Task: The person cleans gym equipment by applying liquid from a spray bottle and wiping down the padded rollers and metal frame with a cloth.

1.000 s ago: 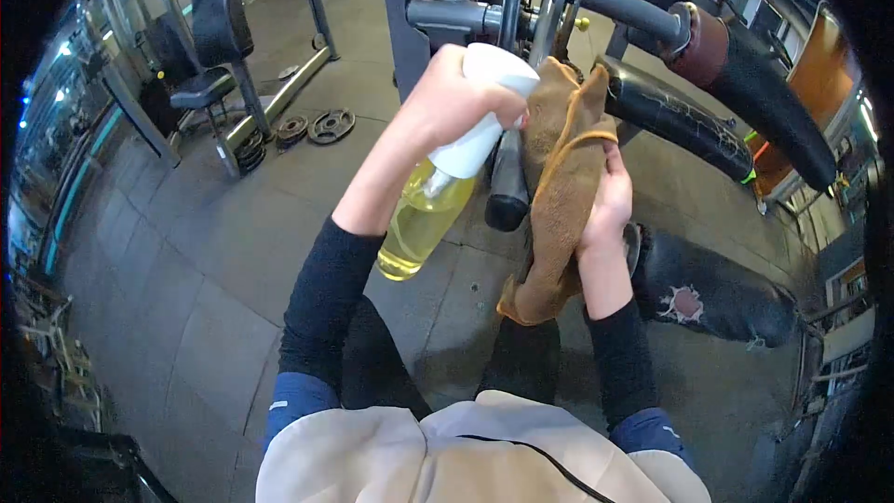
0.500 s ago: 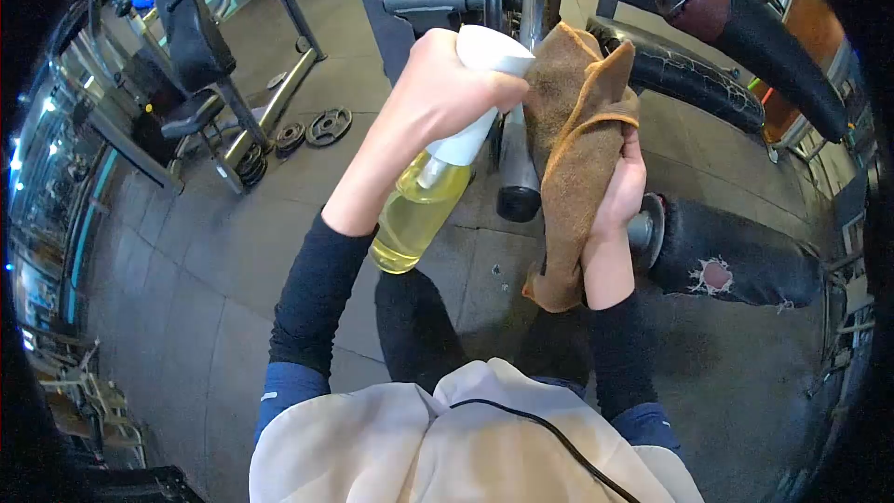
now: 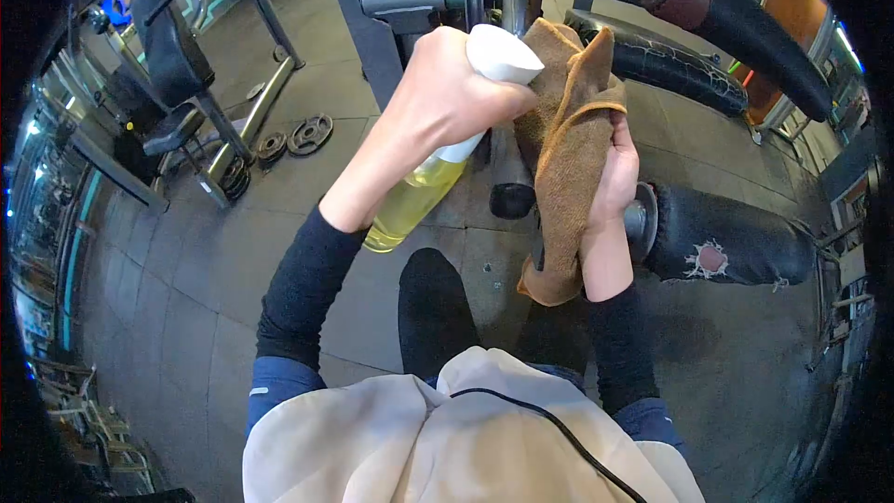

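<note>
My left hand (image 3: 456, 88) is wrapped round the neck of a spray bottle (image 3: 415, 197) with a white head and yellow liquid. The bottle leans, its head close to the upper part of a brown cloth (image 3: 566, 168) with orange edging. Behind the cloth, my right hand (image 3: 618, 177) holds it up from the right side, its fingers partly hidden by the folds. The cloth hangs down in front of the machine's bars.
A machine with a torn black roller pad (image 3: 731, 237), a cracked pad (image 3: 675, 65) and a black-tipped bar (image 3: 512, 197) stands ahead and right. Weight plates (image 3: 310, 135) lie on the floor at left beside a seated machine (image 3: 172, 70).
The view has shifted, and the machine's lower roller pad shows more fully. The bottle's head has come nearer the cloth, with my left hand still round it. Both hands keep their hold.
</note>
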`<state>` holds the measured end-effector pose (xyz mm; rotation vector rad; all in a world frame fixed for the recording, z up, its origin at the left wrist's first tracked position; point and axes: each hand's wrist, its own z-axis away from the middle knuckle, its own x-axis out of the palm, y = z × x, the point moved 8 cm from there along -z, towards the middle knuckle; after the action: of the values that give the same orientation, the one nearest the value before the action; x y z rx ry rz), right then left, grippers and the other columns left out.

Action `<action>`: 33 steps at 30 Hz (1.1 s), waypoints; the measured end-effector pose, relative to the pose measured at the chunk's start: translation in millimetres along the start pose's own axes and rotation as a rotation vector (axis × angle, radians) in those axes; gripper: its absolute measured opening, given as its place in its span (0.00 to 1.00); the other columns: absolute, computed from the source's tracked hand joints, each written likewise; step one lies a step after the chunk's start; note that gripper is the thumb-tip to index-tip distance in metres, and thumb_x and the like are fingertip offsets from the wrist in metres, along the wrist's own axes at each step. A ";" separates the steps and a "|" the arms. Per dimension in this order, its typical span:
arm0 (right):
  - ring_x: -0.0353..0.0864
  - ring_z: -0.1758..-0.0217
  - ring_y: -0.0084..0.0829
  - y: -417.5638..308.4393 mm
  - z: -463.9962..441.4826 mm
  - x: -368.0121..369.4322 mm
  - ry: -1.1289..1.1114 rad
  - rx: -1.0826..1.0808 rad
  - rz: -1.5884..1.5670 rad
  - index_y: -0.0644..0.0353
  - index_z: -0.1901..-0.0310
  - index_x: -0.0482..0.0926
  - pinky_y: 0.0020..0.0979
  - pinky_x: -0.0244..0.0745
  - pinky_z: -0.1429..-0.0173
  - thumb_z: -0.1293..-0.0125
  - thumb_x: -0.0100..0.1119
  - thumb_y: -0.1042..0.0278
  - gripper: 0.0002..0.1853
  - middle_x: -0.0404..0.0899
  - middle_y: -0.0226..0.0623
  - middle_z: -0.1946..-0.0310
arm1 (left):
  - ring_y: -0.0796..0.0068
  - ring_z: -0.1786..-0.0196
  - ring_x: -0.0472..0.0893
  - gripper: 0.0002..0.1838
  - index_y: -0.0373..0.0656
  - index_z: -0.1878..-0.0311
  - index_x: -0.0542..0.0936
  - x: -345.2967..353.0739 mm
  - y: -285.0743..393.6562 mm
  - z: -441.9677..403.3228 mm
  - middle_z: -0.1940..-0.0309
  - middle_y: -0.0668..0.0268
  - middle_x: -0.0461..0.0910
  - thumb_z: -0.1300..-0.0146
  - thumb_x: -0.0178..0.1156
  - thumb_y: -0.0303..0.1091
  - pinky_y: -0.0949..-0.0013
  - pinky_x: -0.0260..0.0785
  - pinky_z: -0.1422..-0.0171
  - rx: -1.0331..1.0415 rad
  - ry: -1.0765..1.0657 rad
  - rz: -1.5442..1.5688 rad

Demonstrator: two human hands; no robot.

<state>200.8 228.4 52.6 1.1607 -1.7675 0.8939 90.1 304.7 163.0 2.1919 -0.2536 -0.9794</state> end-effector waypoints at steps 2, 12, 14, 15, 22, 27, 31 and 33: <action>0.75 0.46 0.45 1.1 -1.2 0.3 -0.029 0.021 0.012 0.61 0.42 0.69 0.45 0.71 0.41 0.29 0.34 0.50 0.26 0.74 0.47 0.46 | 0.65 0.69 0.83 0.16 0.33 0.69 0.82 0.0 -2.9 -0.1 0.75 0.53 0.82 0.60 0.66 0.36 0.67 0.74 0.60 -0.025 -0.013 0.000; 0.75 0.45 0.46 -3.6 -5.3 -6.6 -0.014 -0.007 0.087 0.63 0.42 0.69 0.46 0.69 0.38 0.28 0.31 0.53 0.26 0.73 0.48 0.45 | 0.76 0.74 0.79 0.11 0.34 0.68 0.81 -4.2 -4.5 3.1 0.77 0.64 0.81 0.57 0.62 0.27 0.72 0.71 0.67 -0.029 -0.041 0.079; 0.75 0.45 0.45 -1.6 -4.8 -2.1 -0.050 0.000 0.081 0.63 0.42 0.69 0.45 0.69 0.38 0.28 0.32 0.52 0.26 0.73 0.47 0.45 | 0.76 0.74 0.79 0.11 0.34 0.68 0.81 -1.9 -0.3 4.7 0.78 0.64 0.80 0.58 0.63 0.28 0.72 0.70 0.68 -0.007 -0.031 0.051; 0.75 0.45 0.45 -1.6 -4.4 -2.2 -0.050 0.001 0.081 0.63 0.42 0.69 0.45 0.69 0.38 0.28 0.32 0.52 0.26 0.73 0.47 0.45 | 0.76 0.74 0.79 0.11 0.34 0.68 0.81 -1.4 0.1 4.4 0.78 0.64 0.80 0.58 0.63 0.28 0.72 0.70 0.68 -0.007 -0.030 0.052; 0.76 0.47 0.41 -1.1 -1.9 -2.6 0.114 -0.036 0.196 0.63 0.44 0.70 0.41 0.71 0.42 0.30 0.36 0.49 0.26 0.76 0.44 0.49 | 0.75 0.74 0.80 0.12 0.34 0.69 0.82 5.4 6.2 1.8 0.79 0.63 0.81 0.59 0.63 0.30 0.71 0.71 0.68 0.079 0.017 -0.056; 0.76 0.47 0.41 -2.4 -1.6 -3.1 0.089 -0.026 0.207 0.63 0.44 0.70 0.41 0.71 0.42 0.29 0.35 0.50 0.26 0.76 0.44 0.49 | 0.74 0.76 0.80 0.12 0.36 0.70 0.82 10.4 3.8 2.4 0.81 0.63 0.80 0.60 0.64 0.33 0.71 0.72 0.68 0.092 -0.002 -0.109; 0.76 0.47 0.42 -3.0 -1.6 -6.1 0.088 -0.011 0.217 0.62 0.44 0.70 0.43 0.71 0.41 0.29 0.34 0.51 0.25 0.75 0.45 0.48 | 0.74 0.76 0.80 0.12 0.36 0.70 0.82 9.9 4.9 3.7 0.81 0.63 0.80 0.59 0.64 0.33 0.71 0.72 0.68 0.081 0.005 -0.142; 0.76 0.47 0.44 3.2 -3.6 10.6 0.032 0.011 0.143 0.62 0.43 0.70 0.45 0.71 0.41 0.29 0.35 0.52 0.25 0.75 0.47 0.47 | 0.75 0.75 0.80 0.12 0.36 0.69 0.82 10.0 0.5 6.4 0.80 0.64 0.81 0.59 0.64 0.32 0.71 0.72 0.67 0.038 -0.005 -0.131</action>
<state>196.1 228.9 63.2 1.0312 -1.8393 1.0022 92.5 296.6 154.7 2.2641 -0.1331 -1.0599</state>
